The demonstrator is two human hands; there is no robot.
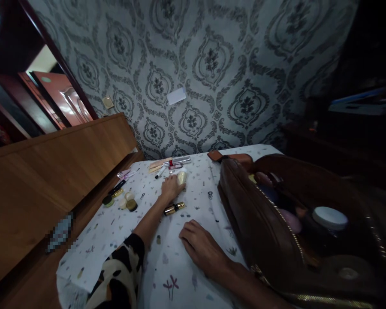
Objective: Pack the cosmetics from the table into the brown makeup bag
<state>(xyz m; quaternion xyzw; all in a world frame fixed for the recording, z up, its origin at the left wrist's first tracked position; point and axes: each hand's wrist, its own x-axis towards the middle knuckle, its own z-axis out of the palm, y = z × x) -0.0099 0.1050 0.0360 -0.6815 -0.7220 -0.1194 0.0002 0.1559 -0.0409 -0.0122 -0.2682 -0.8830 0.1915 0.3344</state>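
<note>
My left hand (170, 188) is closed around a small cream-coloured bottle (182, 177) with a pale top, at the surface of the patterned white cloth (180, 274). Just below that hand lies a gold-and-black cosmetic tube (174, 208) on its side. My right hand (199, 244) rests palm down on the cloth beside the brown bag, its fingers loosely together and holding nothing visible. The wide-mouthed brown bag (251, 219) stands at the right, unzipped. Inside it show a round white-lidded jar (330, 217) and a pink rounded item (291, 221).
Several slim cosmetic tubes (180, 161) lie at the far edge. Small round jars (131, 205), a black-and-gold stick (117, 187) and a pinkish item (124, 173) are at the left. A wooden board (67, 167) borders the left side; a patterned wall (209, 86) rises behind.
</note>
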